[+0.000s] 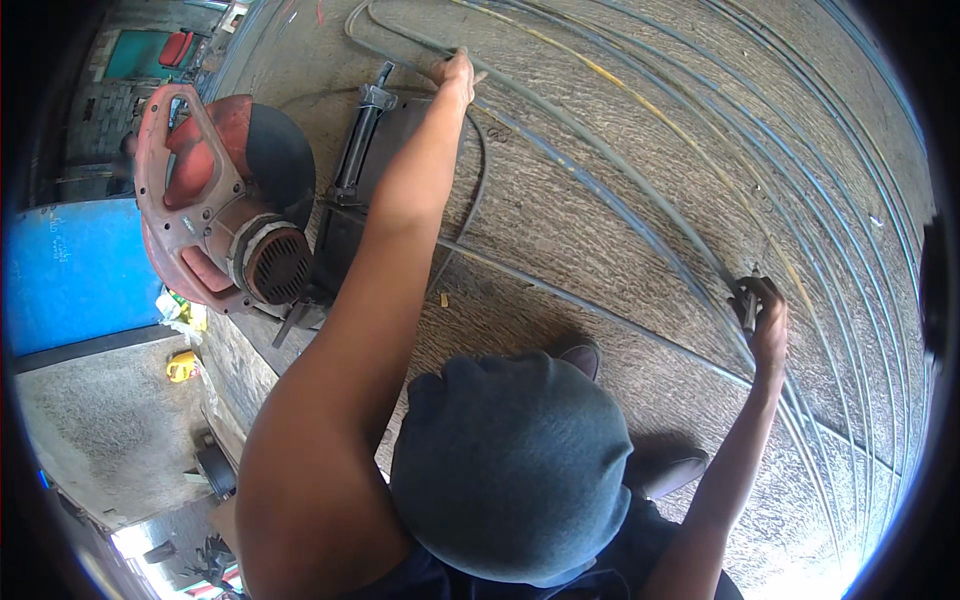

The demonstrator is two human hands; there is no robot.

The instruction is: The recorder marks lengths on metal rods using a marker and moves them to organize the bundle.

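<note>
Grey cloth (510, 465), rounded like a cap, sits nearest my camera. Beneath it I see the rough floor (610, 320), crossed by long, curving rods (590, 183) in blue, yellow and grey. A bent grey rod (620, 160) runs over the floor between both hands. Left of the left arm stands a red machine (225, 215) with a round guard. My left hand (457, 75) is at the rod's upper stretch; how tightly its grip closes, I cannot tell. My right hand (765, 310) has its grip curled around the lower stretch, a small metal piece (750, 313) showing at the fingers.
</note>
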